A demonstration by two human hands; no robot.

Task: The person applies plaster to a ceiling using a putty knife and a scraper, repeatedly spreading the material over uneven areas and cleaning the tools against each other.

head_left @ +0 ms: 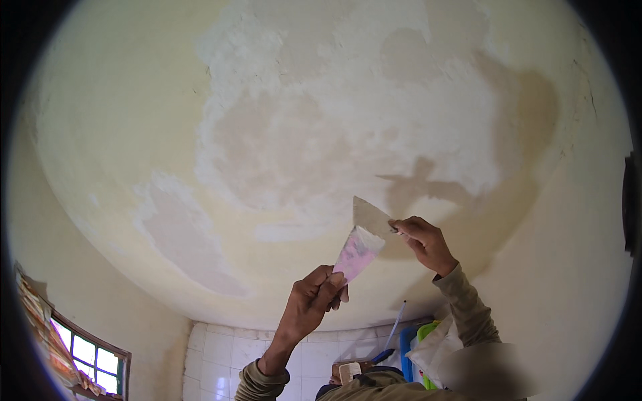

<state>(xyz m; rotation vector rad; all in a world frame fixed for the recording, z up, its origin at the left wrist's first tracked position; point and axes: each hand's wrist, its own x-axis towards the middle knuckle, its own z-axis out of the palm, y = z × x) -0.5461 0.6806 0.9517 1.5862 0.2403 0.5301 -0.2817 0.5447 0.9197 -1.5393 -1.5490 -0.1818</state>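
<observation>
My left hand [314, 301] grips a pink spreader [356, 257] whose upper end is smeared with white paste. Held by its corner in the closed fingers of my right hand [428, 244] is a thin, pale triangular scraper blade [370, 215]. One edge of this blade meets or overlaps the top of the spreader; whether they press together I cannot tell. Both hands are raised in front of a pale yellow plastered surface [134, 100]. A broad patch of white and greyish filler [287, 147] covers its middle, with a smaller patch [180, 237] lower left.
Lower left, a barred window [93, 354] has an orange patterned curtain [43, 327]. White tiles [234, 351] run along the bottom. Near my body are blue and green items [408, 347], a pale sack [438, 351] and a thin blue-white stick [396, 327]. A dark object [629, 204] sits at the right rim.
</observation>
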